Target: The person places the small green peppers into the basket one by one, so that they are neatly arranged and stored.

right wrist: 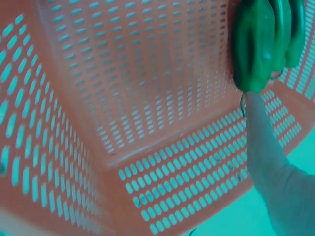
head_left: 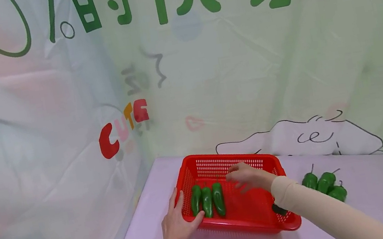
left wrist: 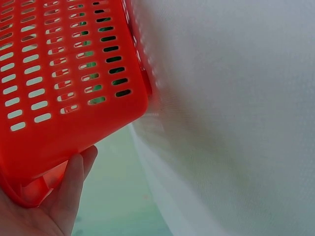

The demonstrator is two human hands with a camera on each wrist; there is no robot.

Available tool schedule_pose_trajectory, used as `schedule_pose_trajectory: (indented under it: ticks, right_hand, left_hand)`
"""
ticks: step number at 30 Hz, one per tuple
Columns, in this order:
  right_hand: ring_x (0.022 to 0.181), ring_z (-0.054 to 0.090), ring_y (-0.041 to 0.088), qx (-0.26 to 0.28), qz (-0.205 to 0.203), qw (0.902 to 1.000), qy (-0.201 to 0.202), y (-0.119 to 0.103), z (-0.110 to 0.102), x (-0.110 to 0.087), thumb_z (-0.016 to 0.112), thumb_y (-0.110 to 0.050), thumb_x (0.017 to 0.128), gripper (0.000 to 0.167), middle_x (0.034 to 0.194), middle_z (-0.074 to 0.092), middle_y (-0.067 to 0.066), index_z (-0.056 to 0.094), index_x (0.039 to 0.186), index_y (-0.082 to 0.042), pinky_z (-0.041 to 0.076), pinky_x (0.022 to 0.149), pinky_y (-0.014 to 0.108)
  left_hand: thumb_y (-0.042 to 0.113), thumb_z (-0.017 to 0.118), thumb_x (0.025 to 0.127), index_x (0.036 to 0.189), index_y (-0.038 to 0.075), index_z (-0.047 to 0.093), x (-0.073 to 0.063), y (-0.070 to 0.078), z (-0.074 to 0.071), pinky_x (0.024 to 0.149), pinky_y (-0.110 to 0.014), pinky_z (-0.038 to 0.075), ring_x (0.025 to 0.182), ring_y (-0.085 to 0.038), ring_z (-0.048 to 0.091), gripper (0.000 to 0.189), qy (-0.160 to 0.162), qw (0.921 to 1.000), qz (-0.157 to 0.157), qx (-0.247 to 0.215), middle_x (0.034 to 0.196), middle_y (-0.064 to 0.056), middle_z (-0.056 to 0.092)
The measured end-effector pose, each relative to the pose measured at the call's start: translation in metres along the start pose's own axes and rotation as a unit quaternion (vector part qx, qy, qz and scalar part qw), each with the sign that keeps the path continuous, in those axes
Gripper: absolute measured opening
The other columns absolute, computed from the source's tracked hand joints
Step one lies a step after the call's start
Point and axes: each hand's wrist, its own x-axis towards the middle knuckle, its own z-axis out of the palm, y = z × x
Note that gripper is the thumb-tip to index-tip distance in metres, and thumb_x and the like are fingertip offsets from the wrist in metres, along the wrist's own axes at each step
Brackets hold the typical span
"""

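Observation:
A red plastic basket (head_left: 239, 224) with slotted sides stands on the table. Three green peppers (head_left: 207, 202) lie side by side in its left part, stems toward the back. My left hand (head_left: 175, 223) grips the front left corner, thumb on the front rim; the left wrist view shows its fingers (left wrist: 74, 182) at the basket's edge. Over the middle of the basket, right of the peppers, my right hand (head_left: 248, 175) is held with loosely bent fingers and nothing in them. In the right wrist view a digit overlaps the nearest pepper's (right wrist: 253, 44) stem end; whether they touch, I cannot tell.
Several more green peppers (head_left: 326, 182) lie in a cluster on the table right of the basket, partly behind the right forearm. A printed curtain (head_left: 209, 91) hangs behind and to the left of the table (head_left: 374, 186), which has a pale lilac cover.

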Motion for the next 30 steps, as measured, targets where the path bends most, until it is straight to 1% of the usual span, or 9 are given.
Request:
schedule_pose_trajectory:
  ticks: [2, 6, 9, 11, 17, 20, 24, 26, 30]
  right_hand:
    - [0.113, 0.057, 0.047, 0.003, -0.006, 0.9999, -0.013, -0.001, -0.008, -0.004, 0.058, -0.016, 0.098, 0.057, 0.132, 0.052, 0.030, 0.036, 0.144, 0.007, 0.053, 0.088, 0.055]
    - [0.118, 0.054, 0.050, 0.020, -0.019, 0.9989, -0.037, -0.001, -0.020, -0.013, 0.056, -0.015, 0.098, 0.059, 0.136, 0.048, 0.032, 0.031, 0.148, 0.006, 0.052, 0.089, 0.055]
    - [0.119, 0.054, 0.049, 0.035, -0.022, 0.9980, -0.048, 0.001, -0.029, -0.015, 0.055, -0.015, 0.098, 0.060, 0.137, 0.048, 0.032, 0.031, 0.149, 0.005, 0.051, 0.091, 0.055]
    - [0.119, 0.055, 0.048, 0.040, -0.026, 0.9975, -0.053, 0.003, -0.036, -0.016, 0.053, -0.015, 0.099, 0.058, 0.136, 0.048, 0.032, 0.030, 0.149, 0.006, 0.051, 0.092, 0.055]
    - [0.119, 0.056, 0.046, 0.054, -0.017, 0.9976, -0.039, 0.008, -0.055, -0.023, 0.049, -0.013, 0.102, 0.053, 0.135, 0.050, 0.032, 0.031, 0.146, 0.008, 0.051, 0.092, 0.054]
    - [0.119, 0.055, 0.046, 0.051, -0.018, 0.9981, -0.031, 0.011, -0.069, -0.027, 0.049, -0.014, 0.102, 0.054, 0.136, 0.048, 0.033, 0.029, 0.147, 0.008, 0.050, 0.093, 0.054]
    - [0.119, 0.055, 0.045, 0.027, -0.021, 0.9992, -0.020, 0.016, -0.093, -0.033, 0.049, -0.016, 0.102, 0.057, 0.138, 0.046, 0.033, 0.026, 0.149, 0.007, 0.050, 0.094, 0.053]
    - [0.119, 0.055, 0.045, 0.015, -0.024, 0.9994, -0.018, 0.018, -0.106, -0.037, 0.048, -0.017, 0.102, 0.059, 0.138, 0.045, 0.034, 0.024, 0.150, 0.008, 0.050, 0.094, 0.053]
    - [0.120, 0.055, 0.045, 0.017, -0.029, 0.9994, -0.002, 0.029, -0.133, -0.048, 0.045, -0.017, 0.104, 0.059, 0.141, 0.042, 0.037, 0.021, 0.150, 0.010, 0.051, 0.092, 0.051]
  left_hand:
    - [0.058, 0.070, 0.078, 0.149, 0.007, 0.044, 0.000, 0.000, 0.001, 0.077, -0.042, 0.054, 0.086, -0.020, 0.062, 0.092, -0.001, 1.0000, -0.002, -0.003, 0.158, -0.006, 0.031]
    - [0.061, 0.069, 0.077, 0.148, 0.006, 0.044, 0.000, 0.000, 0.000, 0.078, -0.043, 0.054, 0.089, -0.021, 0.062, 0.093, 0.002, 1.0000, 0.002, -0.006, 0.158, -0.006, 0.031]
    - [0.061, 0.069, 0.077, 0.148, 0.005, 0.045, -0.001, -0.001, 0.000, 0.079, -0.045, 0.054, 0.093, -0.024, 0.063, 0.093, 0.005, 0.9999, 0.006, -0.007, 0.157, -0.007, 0.032]
    - [0.061, 0.069, 0.078, 0.147, 0.005, 0.045, -0.001, -0.001, 0.000, 0.079, -0.046, 0.055, 0.093, -0.024, 0.063, 0.093, 0.007, 0.9999, 0.008, -0.004, 0.157, -0.008, 0.033]
    - [0.056, 0.072, 0.078, 0.147, 0.004, 0.046, -0.002, 0.001, 0.000, 0.074, -0.042, 0.054, 0.084, -0.019, 0.061, 0.090, 0.007, 0.9999, 0.005, -0.004, 0.156, -0.009, 0.033]
    - [0.054, 0.073, 0.077, 0.147, 0.004, 0.045, -0.003, 0.001, 0.000, 0.075, -0.042, 0.054, 0.084, -0.019, 0.060, 0.090, 0.006, 1.0000, 0.002, -0.006, 0.157, -0.009, 0.033]
    - [0.054, 0.073, 0.077, 0.148, 0.005, 0.044, -0.003, 0.001, -0.001, 0.078, -0.044, 0.055, 0.088, -0.021, 0.061, 0.091, 0.004, 0.9999, -0.003, -0.010, 0.157, -0.009, 0.031]
    - [0.054, 0.073, 0.077, 0.149, 0.006, 0.044, -0.002, 0.000, -0.001, 0.080, -0.046, 0.055, 0.093, -0.023, 0.062, 0.091, 0.003, 0.9999, -0.004, -0.010, 0.158, -0.008, 0.031]
    - [0.055, 0.073, 0.077, 0.149, 0.006, 0.043, -0.001, -0.001, -0.001, 0.080, -0.046, 0.055, 0.099, -0.024, 0.062, 0.092, 0.003, 0.9999, 0.001, -0.009, 0.158, -0.008, 0.031]
